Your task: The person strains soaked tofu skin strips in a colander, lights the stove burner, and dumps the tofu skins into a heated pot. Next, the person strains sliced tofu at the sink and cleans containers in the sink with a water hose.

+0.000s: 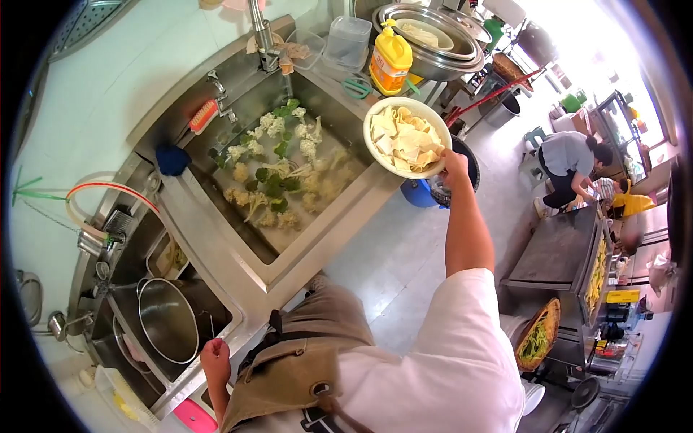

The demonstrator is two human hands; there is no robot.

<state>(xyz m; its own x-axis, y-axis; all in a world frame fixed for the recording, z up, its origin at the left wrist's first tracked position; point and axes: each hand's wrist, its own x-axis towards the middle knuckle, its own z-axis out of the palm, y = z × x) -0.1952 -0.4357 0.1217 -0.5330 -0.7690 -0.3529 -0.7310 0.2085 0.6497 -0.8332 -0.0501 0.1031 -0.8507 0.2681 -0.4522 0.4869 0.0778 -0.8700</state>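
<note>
Head view: my two bare hands at a metal sink [289,278].
Right hand [455,169]: arm outstretched; fingers closed on the rim of a pale bowl [371,148].
Bowl: over the sink's right edge, near the yellow bottle [390,61]; holds flat, pale-yellow pieces [406,137].
Left hand [215,359]: low, fingers curled in, nothing seen in it; close to the sink unit's near edge, contact cannot be told.
Large basin: cauliflower florets [273,124] and green leaves [274,185] in cloudy water.
Basin corner: dark-blue cloth-like item [173,160]; red brush [204,116] farther along.
Smaller basin: deep metal pot [168,321].
Background, right: a person [567,160] bending over, well apart from me.
</note>
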